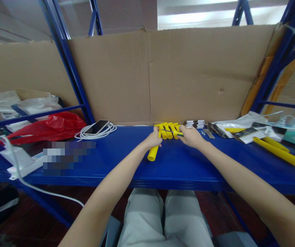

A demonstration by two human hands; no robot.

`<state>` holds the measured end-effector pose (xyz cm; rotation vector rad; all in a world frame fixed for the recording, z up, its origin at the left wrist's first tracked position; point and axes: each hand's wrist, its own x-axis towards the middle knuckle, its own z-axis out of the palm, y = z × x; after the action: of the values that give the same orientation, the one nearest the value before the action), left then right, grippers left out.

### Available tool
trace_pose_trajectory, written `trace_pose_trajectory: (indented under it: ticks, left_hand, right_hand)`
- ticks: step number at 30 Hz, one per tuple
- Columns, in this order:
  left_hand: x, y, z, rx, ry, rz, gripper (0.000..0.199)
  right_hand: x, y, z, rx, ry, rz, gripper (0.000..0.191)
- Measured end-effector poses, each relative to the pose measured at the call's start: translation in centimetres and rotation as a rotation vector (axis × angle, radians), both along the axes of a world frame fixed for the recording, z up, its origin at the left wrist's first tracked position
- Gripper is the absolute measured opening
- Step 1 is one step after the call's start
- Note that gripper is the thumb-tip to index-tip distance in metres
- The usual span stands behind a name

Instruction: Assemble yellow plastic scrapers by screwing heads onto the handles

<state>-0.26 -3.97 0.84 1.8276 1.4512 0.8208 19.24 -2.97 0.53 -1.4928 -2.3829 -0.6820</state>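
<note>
My left hand (153, 139) is closed around a yellow plastic tube-shaped handle (152, 153), its round lower end pointing toward me over the blue shelf. In my right hand (191, 136) is a screwdriver (167, 130) with a thin dark shaft and a yellow and dark grip. The shaft points left, to the upper part of the held handle; whether its tip touches a screw cannot be seen. Behind and between my hands, several similar yellow handles (170, 134) lie side by side. My fingers hide part of the held handle and the screwdriver's grip.
Small black-and-white packets (194, 123) are stacked right of the handles, with a flat metal blade (209, 133) nearby. Longer yellow tubes (281, 152) and plastic bags lie farther right. A phone (97, 127) rests on a coiled white cable at left. A cardboard wall (188, 75) closes the back.
</note>
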Motion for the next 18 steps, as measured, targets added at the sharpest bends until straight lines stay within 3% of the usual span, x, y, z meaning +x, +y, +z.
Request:
trace_pose_trajectory:
  ticks: [7,18]
  left_hand:
    - [0.11,-0.17,0.10,-0.001,-0.004,0.002,0.050]
    - [0.22,-0.44,0.23,-0.012,-0.003,-0.001,0.051]
  right_hand:
    - [0.11,0.25,-0.30,-0.039,0.066,-0.020,0.037]
    - [-0.11,-0.07,0.01,-0.017,-0.012,-0.076,0.032]
